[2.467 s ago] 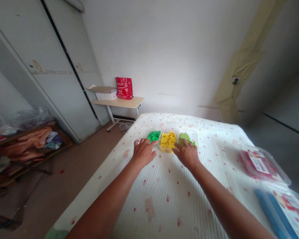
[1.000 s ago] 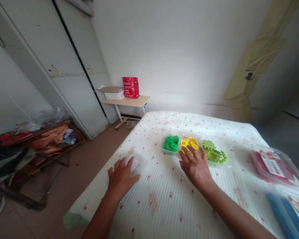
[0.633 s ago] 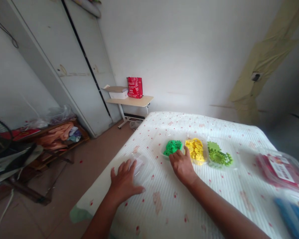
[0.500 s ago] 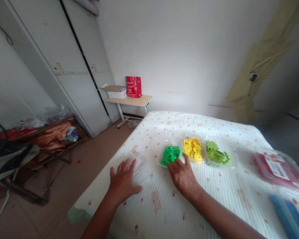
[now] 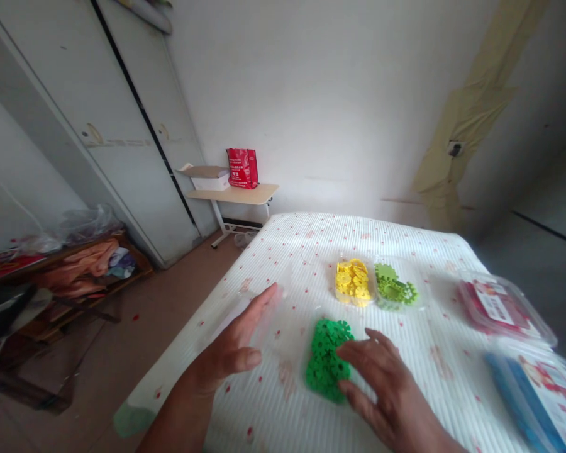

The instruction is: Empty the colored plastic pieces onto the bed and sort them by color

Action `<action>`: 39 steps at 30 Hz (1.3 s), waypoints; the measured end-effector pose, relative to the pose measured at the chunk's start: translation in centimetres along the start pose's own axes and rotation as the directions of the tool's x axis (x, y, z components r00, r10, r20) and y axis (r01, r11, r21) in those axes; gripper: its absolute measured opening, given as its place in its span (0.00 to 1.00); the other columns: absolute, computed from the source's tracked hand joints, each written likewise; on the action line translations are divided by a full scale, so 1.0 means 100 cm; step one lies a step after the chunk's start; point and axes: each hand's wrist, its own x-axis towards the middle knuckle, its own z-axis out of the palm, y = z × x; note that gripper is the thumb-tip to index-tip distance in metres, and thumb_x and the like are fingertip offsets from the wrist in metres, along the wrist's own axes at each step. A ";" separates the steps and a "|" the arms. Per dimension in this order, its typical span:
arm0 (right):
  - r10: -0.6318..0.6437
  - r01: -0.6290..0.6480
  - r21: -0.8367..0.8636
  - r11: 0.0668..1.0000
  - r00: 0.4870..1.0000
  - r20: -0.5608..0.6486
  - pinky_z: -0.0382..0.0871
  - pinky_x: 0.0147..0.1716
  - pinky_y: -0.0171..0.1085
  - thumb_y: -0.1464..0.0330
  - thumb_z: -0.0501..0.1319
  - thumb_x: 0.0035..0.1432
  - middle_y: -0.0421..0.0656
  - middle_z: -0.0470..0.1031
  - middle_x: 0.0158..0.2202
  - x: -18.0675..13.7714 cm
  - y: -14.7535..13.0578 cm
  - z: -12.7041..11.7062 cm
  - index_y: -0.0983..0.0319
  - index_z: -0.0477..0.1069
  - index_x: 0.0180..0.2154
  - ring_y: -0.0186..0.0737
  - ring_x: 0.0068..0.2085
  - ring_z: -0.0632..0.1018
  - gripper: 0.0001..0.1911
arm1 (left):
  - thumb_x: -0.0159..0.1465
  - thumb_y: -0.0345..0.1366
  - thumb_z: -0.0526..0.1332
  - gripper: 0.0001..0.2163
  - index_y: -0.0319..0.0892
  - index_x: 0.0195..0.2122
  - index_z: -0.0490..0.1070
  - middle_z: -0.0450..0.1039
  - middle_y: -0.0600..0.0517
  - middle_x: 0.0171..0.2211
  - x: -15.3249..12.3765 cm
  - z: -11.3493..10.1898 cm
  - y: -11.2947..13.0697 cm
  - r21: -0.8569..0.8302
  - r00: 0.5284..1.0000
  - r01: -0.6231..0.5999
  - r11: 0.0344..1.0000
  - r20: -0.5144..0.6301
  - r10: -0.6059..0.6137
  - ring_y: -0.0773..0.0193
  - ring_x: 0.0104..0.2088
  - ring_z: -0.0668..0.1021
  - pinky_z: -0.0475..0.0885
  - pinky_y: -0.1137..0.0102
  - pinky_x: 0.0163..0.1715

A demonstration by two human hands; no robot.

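Note:
A clear box of green snowflake-shaped plastic pieces (image 5: 324,352) sits on the covered bed, between my two hands. My right hand (image 5: 382,384) is beside this box, fingers apart, with the fingertips over its right edge; whether they touch it I cannot tell. My left hand (image 5: 231,343) is stretched out flat with the thumb apart, at a clear plastic lid (image 5: 271,308) that is hard to make out. Beyond the green pieces stand a clear box of yellow pieces (image 5: 353,281) and one of light green pieces (image 5: 393,286), side by side.
At the right lie a closed box of pink pieces (image 5: 500,308) and a box of blue pieces (image 5: 523,390). The bed's left edge drops to the floor. A small table (image 5: 245,194) with a red bag (image 5: 242,168) stands by the wall.
The box of green pieces has moved away from the yellow ones, nearer to me. My right hand has come back with it and its fingers have spread. My left hand has turned more edge-on.

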 end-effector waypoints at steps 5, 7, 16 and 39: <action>0.300 -0.268 0.233 0.935 0.947 -0.115 0.73 0.31 0.34 0.64 0.54 0.61 0.48 0.73 0.45 0.035 0.019 -0.022 0.60 0.63 0.53 0.35 0.34 0.76 0.19 | 0.47 0.61 0.56 0.46 0.41 0.63 0.48 0.50 0.41 0.63 0.026 0.039 0.005 -0.706 0.969 -0.016 0.708 0.165 0.186 0.41 0.62 0.54 0.46 0.47 0.59; 0.364 -0.304 0.366 0.880 0.925 -0.107 0.72 0.28 0.33 0.62 0.55 0.60 0.48 0.73 0.46 0.050 0.019 -0.022 0.59 0.63 0.54 0.35 0.34 0.76 0.20 | 0.46 0.62 0.57 0.46 0.41 0.63 0.50 0.51 0.39 0.62 0.035 0.052 0.008 -0.788 0.953 0.060 0.613 0.228 0.200 0.40 0.60 0.57 0.47 0.46 0.58; 0.552 -0.349 0.734 0.583 0.833 -0.043 0.62 0.22 0.31 0.60 0.58 0.56 0.35 0.65 0.22 0.084 0.016 -0.018 0.61 0.68 0.43 0.30 0.23 0.67 0.16 | 0.55 0.54 0.54 0.31 0.38 0.53 0.65 0.65 0.38 0.55 0.045 0.079 0.002 -0.828 0.957 0.193 0.527 0.277 0.084 0.44 0.55 0.67 0.56 0.50 0.55; 0.624 -0.604 -0.254 0.756 0.781 -0.001 0.63 0.28 0.34 0.65 0.51 0.61 0.48 0.73 0.40 0.039 0.048 0.035 0.63 0.73 0.41 0.39 0.31 0.77 0.14 | 0.52 0.29 0.54 0.18 0.42 0.43 0.73 0.71 0.54 0.24 0.049 0.079 -0.034 0.518 0.893 0.355 0.778 -0.435 -0.117 0.68 0.26 0.71 0.61 0.74 0.28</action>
